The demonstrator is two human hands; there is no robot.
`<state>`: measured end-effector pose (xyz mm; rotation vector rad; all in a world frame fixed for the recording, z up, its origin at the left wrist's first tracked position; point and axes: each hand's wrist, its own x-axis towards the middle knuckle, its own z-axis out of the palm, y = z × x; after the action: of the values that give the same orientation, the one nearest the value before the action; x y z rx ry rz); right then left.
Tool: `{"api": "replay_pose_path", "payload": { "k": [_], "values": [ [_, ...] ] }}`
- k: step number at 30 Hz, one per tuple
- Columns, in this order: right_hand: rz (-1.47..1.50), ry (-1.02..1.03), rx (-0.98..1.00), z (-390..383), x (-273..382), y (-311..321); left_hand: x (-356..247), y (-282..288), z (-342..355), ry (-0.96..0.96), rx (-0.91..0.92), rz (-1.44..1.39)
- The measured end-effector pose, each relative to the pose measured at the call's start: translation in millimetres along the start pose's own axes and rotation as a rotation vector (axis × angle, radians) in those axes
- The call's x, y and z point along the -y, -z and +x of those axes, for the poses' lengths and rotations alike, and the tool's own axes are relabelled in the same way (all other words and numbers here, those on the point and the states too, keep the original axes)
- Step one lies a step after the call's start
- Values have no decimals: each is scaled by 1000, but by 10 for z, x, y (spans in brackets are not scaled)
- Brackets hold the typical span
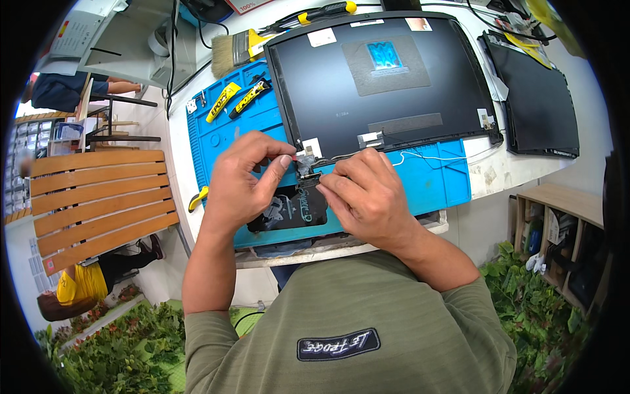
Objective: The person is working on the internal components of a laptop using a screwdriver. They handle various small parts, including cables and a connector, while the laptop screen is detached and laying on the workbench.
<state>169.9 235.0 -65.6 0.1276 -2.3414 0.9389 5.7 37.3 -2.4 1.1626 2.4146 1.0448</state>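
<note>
A black laptop lid shell (pixel 315 85) lies across the blue work mat (pixel 446 174), its inner side up. At its near left corner, my left hand (pixel 246 177) has thumb and forefinger brought together; what lies between them is too small to make out. Beside it, my right hand (pixel 371 197) pinches a small dark part (pixel 311 177) just off the lid's edge. Greyish material (pixel 304 164) covers the corner between both hands. A thin white wire (pixel 426 155) runs from the lid's near edge toward the right. Under the hands lies a black printed pad (pixel 295 220).
Two glue tubes, one yellow (pixel 223 103) and one black-and-yellow (pixel 251 100), rest on the mat. A wide brush (pixel 226 56) and a yellow-handled tool (pixel 331 11) lie behind. Another black panel (pixel 538 105) sits right. A slatted bench (pixel 102 197) and a person in yellow (pixel 85 282) are left.
</note>
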Motion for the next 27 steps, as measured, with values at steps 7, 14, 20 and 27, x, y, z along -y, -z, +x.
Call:
{"api": "replay_pose_path", "payload": {
  "k": [7,14,20,27],
  "values": [
    [-3,-7,7,2,-4,16,48,31,-33,0,0,-8],
    [-2,-7,12,-6,0,15,18,35,-67,0,8,12],
    [0,0,18,-5,-11,24,30,48,-64,-26,2,51],
    [-6,-10,22,-4,-2,21,91,54,-13,-57,22,26]
  ]
}}
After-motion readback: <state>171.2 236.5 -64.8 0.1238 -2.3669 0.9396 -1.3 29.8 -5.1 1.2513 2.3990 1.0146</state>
